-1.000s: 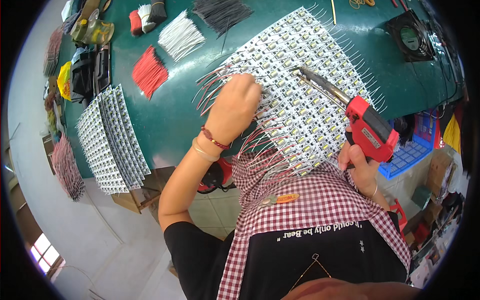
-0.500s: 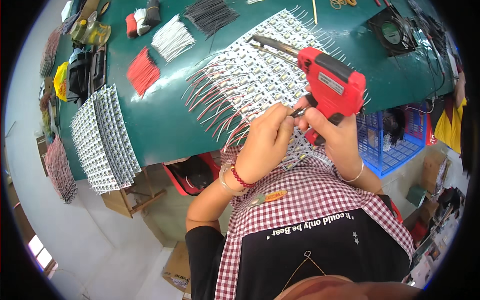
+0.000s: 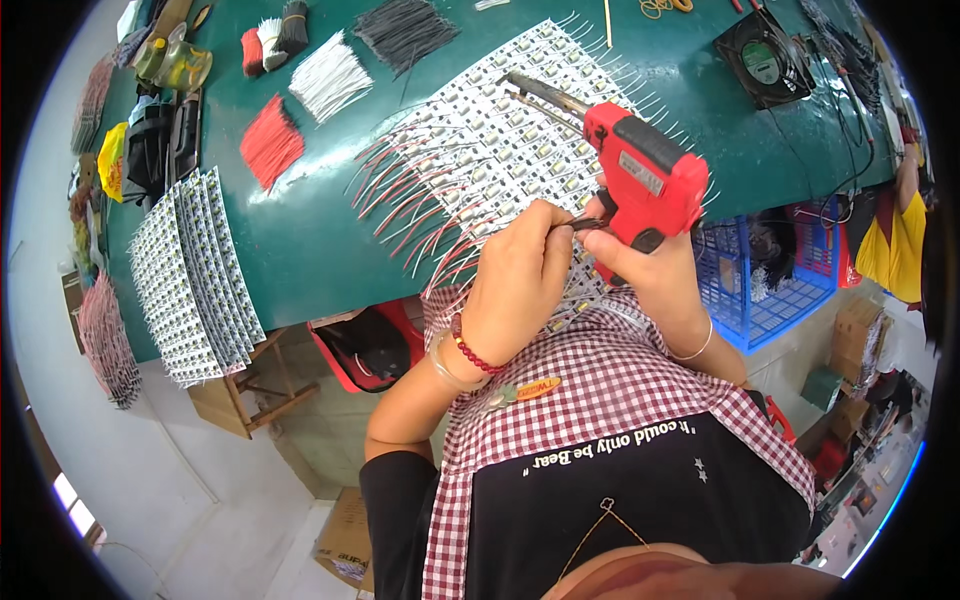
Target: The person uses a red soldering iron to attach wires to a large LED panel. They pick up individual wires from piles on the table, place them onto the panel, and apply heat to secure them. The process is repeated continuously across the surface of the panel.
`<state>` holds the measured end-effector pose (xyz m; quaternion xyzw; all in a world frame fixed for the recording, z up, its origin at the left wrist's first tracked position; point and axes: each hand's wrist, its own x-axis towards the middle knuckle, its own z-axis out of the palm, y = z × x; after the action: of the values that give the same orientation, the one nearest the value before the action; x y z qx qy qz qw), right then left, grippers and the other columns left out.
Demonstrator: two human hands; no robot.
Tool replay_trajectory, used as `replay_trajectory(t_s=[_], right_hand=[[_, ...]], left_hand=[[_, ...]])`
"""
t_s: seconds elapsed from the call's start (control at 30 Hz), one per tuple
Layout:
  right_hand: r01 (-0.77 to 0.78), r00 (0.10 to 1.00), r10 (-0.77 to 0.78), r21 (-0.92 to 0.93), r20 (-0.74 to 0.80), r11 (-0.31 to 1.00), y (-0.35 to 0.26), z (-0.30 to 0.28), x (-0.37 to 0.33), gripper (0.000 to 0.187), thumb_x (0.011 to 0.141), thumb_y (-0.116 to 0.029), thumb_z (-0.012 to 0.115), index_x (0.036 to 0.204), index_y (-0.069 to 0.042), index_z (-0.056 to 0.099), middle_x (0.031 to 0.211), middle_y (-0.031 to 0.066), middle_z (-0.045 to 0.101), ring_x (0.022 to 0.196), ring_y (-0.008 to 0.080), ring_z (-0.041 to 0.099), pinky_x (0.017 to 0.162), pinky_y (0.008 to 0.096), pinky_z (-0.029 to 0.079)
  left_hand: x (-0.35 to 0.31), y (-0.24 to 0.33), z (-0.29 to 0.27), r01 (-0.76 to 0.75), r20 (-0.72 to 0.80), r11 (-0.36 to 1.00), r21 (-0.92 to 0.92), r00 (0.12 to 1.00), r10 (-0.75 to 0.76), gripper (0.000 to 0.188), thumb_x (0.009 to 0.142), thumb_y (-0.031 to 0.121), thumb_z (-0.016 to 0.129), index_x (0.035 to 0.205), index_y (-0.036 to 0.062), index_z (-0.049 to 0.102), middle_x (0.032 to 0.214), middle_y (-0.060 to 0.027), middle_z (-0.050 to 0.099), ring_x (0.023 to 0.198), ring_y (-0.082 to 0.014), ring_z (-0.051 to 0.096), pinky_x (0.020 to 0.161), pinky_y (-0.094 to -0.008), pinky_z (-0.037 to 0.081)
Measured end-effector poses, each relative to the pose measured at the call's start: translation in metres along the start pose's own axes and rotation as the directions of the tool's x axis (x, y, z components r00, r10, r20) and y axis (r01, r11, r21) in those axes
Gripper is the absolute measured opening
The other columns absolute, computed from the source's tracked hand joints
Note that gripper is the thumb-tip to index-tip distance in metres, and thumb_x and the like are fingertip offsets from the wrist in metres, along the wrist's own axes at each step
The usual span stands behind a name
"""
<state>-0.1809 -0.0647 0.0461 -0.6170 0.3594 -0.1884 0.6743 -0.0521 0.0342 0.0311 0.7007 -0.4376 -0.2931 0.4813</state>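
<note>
My right hand (image 3: 655, 280) is wrapped round a red soldering gun (image 3: 655, 170), its metal nozzle pointing up and left over a panel of white circuit boards (image 3: 520, 130). Between my two hands are thin dark wires (image 3: 576, 224); my left hand (image 3: 520, 275) pinches one end, and the other end meets my right fingers. How many wires there are is too small to tell. Red and white leads (image 3: 410, 215) fan out from the panel's left edge. The panel's near end hangs over the table edge, partly behind my hands.
On the green table (image 3: 330, 230) lie piles of red wires (image 3: 272, 143), white wires (image 3: 331, 76) and black wires (image 3: 405, 35). More boards (image 3: 195, 280) overhang the left edge. A black fan (image 3: 765, 60) stands at the far right, above a blue crate (image 3: 770, 285).
The whole view has shifted slightly, so everything sits a little further left. My hands have drawn the dark wires out a bit between them; the soldering gun stays in my right hand.
</note>
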Motion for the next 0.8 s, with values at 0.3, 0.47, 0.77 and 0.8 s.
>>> replay_trajectory(t_s=[0.3, 0.47, 0.77, 0.8], right_hand=[[0.035, 0.992, -0.039, -0.038, -0.119, 0.999, 0.003, 0.005, -0.003, 0.018, 0.083, -0.001, 0.067, 0.101, 0.000, 0.062, 0.091, 0.0019, 0.065, 0.082, 0.0080, 0.062, 0.073, 0.0242, 0.050], [-0.018, 0.995, 0.033, 0.150, -0.098, 0.988, 0.004, 0.008, 0.001, 0.041, 0.083, 0.003, 0.064, 0.122, 0.004, 0.049, 0.094, 0.0081, 0.063, 0.085, 0.0176, 0.066, 0.072, 0.0276, 0.054], [-0.013, 0.998, 0.031, 0.319, -0.050, 0.948, 0.009, 0.002, 0.002, 0.035, 0.086, 0.000, 0.064, 0.118, 0.005, 0.051, 0.091, 0.0076, 0.063, 0.079, 0.0161, 0.066, 0.072, 0.0279, 0.056], [-0.012, 0.997, 0.037, 0.313, -0.074, 0.950, 0.006, 0.004, -0.001, 0.034, 0.085, 0.000, 0.065, 0.117, 0.004, 0.052, 0.091, 0.0070, 0.063, 0.078, 0.0148, 0.065, 0.071, 0.0270, 0.055]], left_hand=[[-0.003, -0.003, 0.005, 0.042, -0.042, 0.998, -0.057, 0.998, -0.044, 0.003, 0.085, 0.001, 0.058, 0.088, -0.0005, 0.059, 0.065, -0.0157, 0.059, 0.051, -0.0236, 0.058, 0.049, -0.0346, 0.044], [-0.001, -0.009, 0.012, 0.012, -0.155, 0.988, -0.156, 0.987, -0.037, 0.002, 0.086, 0.002, 0.058, 0.087, 0.0004, 0.059, 0.060, -0.0120, 0.061, 0.047, -0.0198, 0.059, 0.046, -0.0303, 0.044], [-0.008, -0.004, 0.004, 0.061, 0.000, 0.993, -0.100, 0.998, -0.061, 0.004, 0.086, 0.002, 0.059, 0.088, -0.0011, 0.059, 0.076, -0.0149, 0.063, 0.062, -0.0259, 0.063, 0.057, -0.0340, 0.049], [-0.009, -0.006, 0.004, 0.013, -0.016, 0.998, -0.069, 1.000, -0.014, 0.004, 0.086, 0.002, 0.059, 0.088, -0.0010, 0.059, 0.077, -0.0149, 0.062, 0.063, -0.0272, 0.062, 0.056, -0.0346, 0.048]])
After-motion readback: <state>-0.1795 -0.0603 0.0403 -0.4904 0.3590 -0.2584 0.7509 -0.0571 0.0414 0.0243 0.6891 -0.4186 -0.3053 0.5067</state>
